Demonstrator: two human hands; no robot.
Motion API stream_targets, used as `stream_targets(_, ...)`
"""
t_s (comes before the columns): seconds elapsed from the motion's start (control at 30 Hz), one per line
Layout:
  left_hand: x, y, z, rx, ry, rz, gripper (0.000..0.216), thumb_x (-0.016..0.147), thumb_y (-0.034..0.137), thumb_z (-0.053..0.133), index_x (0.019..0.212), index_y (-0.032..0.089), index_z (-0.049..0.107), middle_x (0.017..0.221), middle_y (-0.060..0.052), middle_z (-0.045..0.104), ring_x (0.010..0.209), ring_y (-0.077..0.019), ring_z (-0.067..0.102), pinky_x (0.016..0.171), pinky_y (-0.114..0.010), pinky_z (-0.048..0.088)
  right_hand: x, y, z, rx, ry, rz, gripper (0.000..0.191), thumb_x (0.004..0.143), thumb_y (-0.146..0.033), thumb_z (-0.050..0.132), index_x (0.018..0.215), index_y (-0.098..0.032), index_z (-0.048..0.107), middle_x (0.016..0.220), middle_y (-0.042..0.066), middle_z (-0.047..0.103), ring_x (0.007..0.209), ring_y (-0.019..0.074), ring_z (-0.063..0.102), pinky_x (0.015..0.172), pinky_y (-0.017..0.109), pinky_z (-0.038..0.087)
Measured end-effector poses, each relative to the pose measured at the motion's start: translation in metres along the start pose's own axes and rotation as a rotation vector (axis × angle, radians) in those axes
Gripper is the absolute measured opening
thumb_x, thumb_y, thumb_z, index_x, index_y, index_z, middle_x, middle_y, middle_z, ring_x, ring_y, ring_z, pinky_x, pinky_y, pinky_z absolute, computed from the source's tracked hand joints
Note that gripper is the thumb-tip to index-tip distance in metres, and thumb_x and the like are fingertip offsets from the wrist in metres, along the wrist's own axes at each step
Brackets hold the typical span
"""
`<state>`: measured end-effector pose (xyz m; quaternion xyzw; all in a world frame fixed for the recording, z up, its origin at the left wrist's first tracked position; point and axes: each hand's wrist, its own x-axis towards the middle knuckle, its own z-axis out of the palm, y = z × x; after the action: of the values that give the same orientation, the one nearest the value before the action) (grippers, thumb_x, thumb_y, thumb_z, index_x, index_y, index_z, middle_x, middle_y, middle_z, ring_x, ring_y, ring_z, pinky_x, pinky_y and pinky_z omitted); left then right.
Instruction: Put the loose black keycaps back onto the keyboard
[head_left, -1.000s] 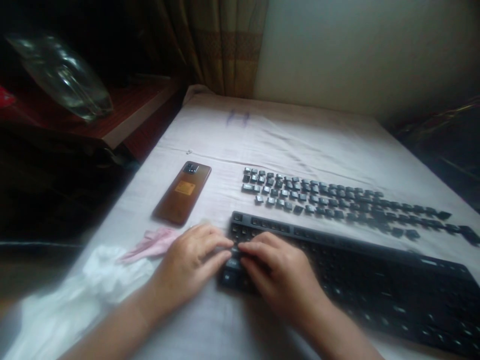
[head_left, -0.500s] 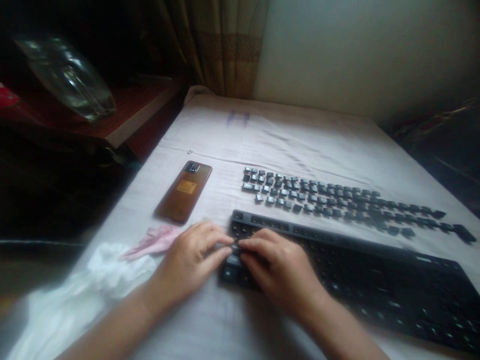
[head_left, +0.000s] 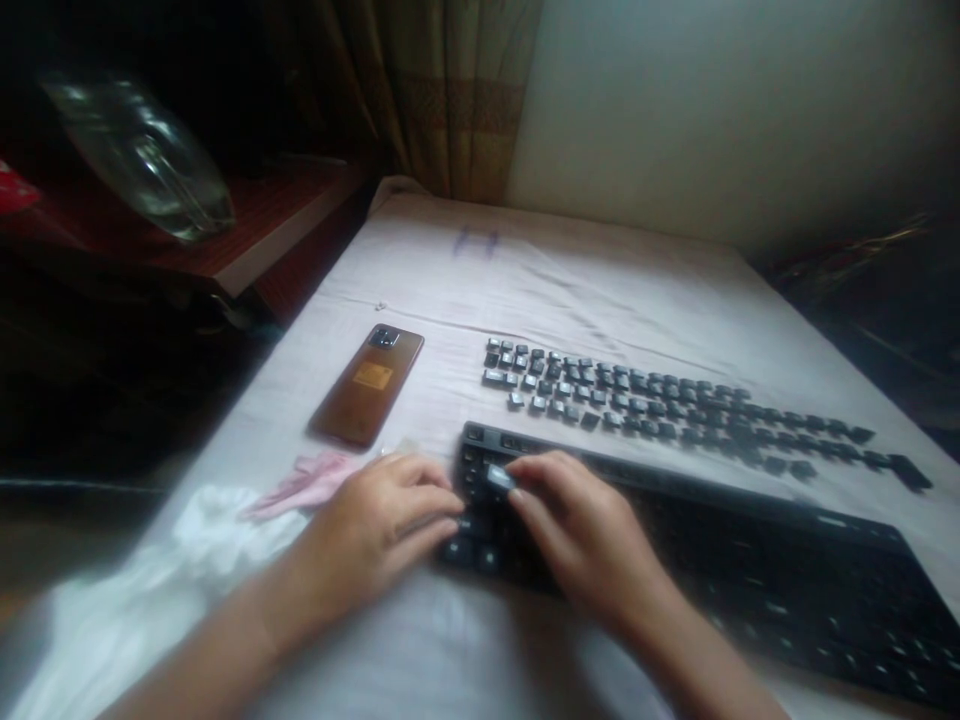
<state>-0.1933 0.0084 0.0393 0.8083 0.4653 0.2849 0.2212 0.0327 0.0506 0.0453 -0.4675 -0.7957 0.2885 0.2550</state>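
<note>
Brown phone (head_left: 364, 395), gold-brown curtain (head_left: 469, 110)

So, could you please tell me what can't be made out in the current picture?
All in the head view:
- Keycap in the right hand: its marking is too blurred.
- Keyboard: partly behind the right hand; near right corner cut off by the right edge.
- Phone: face down, screen hidden underneath; its label is too blurred.
- Pink cloth: partly hidden by the left hand.

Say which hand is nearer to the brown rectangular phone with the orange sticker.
Left. The left hand is close to the phone's near end, at the black rectangular keyboard's left edge; the right hand is farther away, over the keyboard, pinching a small rectangular keycap.
</note>
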Motion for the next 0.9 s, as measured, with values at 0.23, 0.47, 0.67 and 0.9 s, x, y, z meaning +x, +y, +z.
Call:
stream_targets(0.23,-0.001,0.006,-0.001,0.079,-0.002,0.019,0.015,0.096,0.017,0.054,0.097,0.022,0.068,0.087,-0.001,0.061,0.082,-0.0156,0.057,0.072,-0.027,0.044,-0.002,-0.007,0.007,-0.121,-0.060,-0.074,0.014,0.088,-0.016,0.055,0.096,-0.021,0.066,0.090,0.004,0.070,0.078,0.0171,0.068,0.070,0.027,0.052)
stream_targets(0.47,-0.001,0.015,0.000,0.279,0.043,0.052,0.024,0.099,0.022,0.046,0.092,0.022,0.069,0.079,-0.002,0.059,0.073,-0.0175,0.053,0.066,-0.029,0.040,0.001,-0.012,0.009,-0.251,-0.118,-0.083,0.016,0.085,-0.012,0.060,0.096,-0.020,0.068,0.088,0.004,0.071,0.076,0.0189,0.069,0.064,0.027,0.050)
stream_targets(0.67,0.000,0.018,0.000,0.381,0.063,0.080,0.027,0.099,0.019,0.044,0.090,0.023,0.069,0.076,-0.001,0.059,0.071,-0.0166,0.053,0.064,-0.028,0.040,0.006,-0.016,0.008,-0.252,-0.173,-0.068,0.017,0.084,-0.012,0.061,0.096,-0.021,0.069,0.090,0.003,0.071,0.078,0.0187,0.069,0.067,0.027,0.051)
stream_targets(0.9,-0.005,0.016,0.003,0.394,0.137,0.116,0.025,0.098,0.018,0.045,0.096,0.023,0.070,0.110,-0.005,0.069,0.095,-0.0202,0.063,0.081,-0.032,0.048,0.008,-0.017,0.007,-0.258,-0.198,-0.048,0.017,0.082,-0.013,0.062,0.094,-0.022,0.070,0.088,0.003,0.071,0.076,0.0173,0.068,0.067,0.026,0.050)
